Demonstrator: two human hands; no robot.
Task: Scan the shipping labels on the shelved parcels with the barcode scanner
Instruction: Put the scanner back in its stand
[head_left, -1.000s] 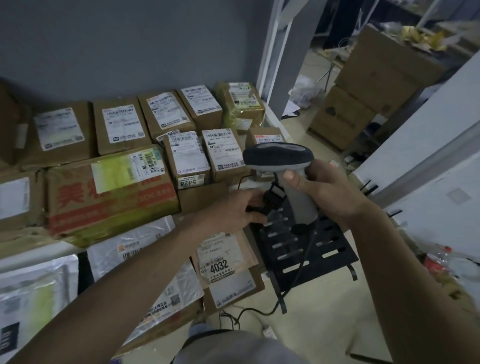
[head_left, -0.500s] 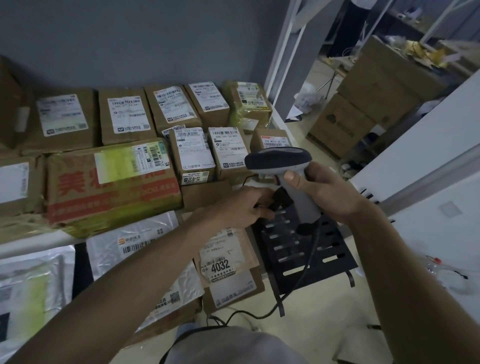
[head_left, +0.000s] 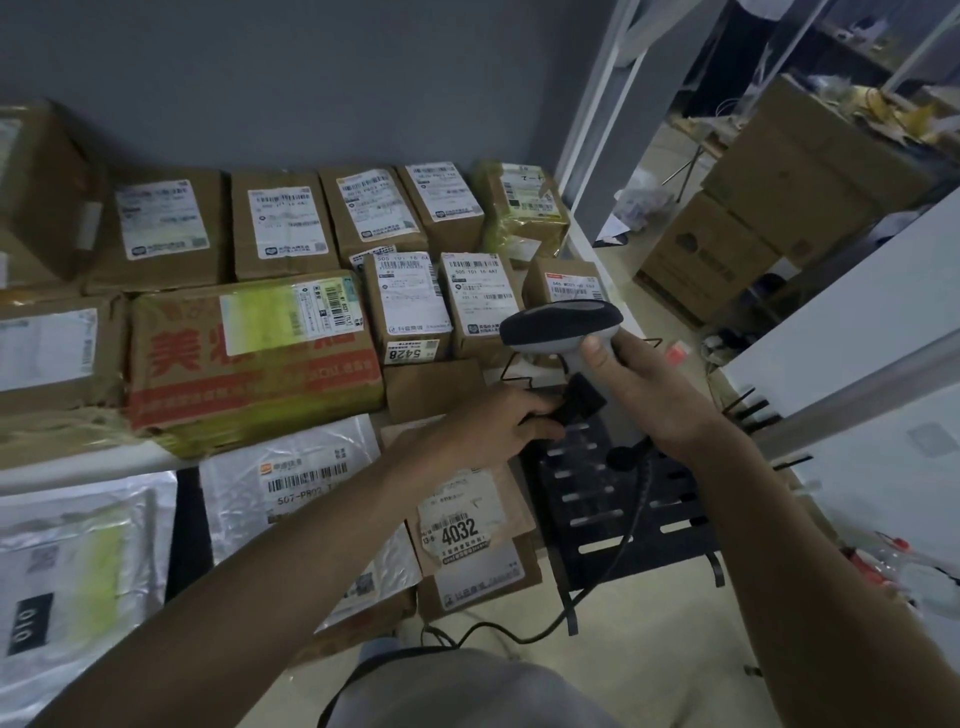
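The barcode scanner (head_left: 563, 325) is being held upright in the right hand (head_left: 641, 387), with the fingers wrapped closed around its grey handle and the thumb lying along the handle's near side. Its dark head is being pointed left and away, toward the small cardboard parcels (head_left: 480, 301) at the right end of the shelf (head_left: 83, 470). A black part (head_left: 579, 402) just below the scanner's head is being pinched by the left hand (head_left: 488, 428), between thumb and curled fingers; what that part is cannot be told. A black cable (head_left: 631, 525) is being trailed from the bottom of the handle down to the floor, across a black slotted stand (head_left: 631, 512) that is sitting below both hands.

White shipping labels (head_left: 410, 296) are being shown face up on the brown boxes, which are being kept in rows against the grey wall. A larger carton with red print (head_left: 249, 358) is lying at the near edge of the shelf, left of the hands. Below the shelf, silver mailer bags (head_left: 291, 493) and a parcel marked 4032 (head_left: 462, 519) are being stored, partly hidden by the left forearm.
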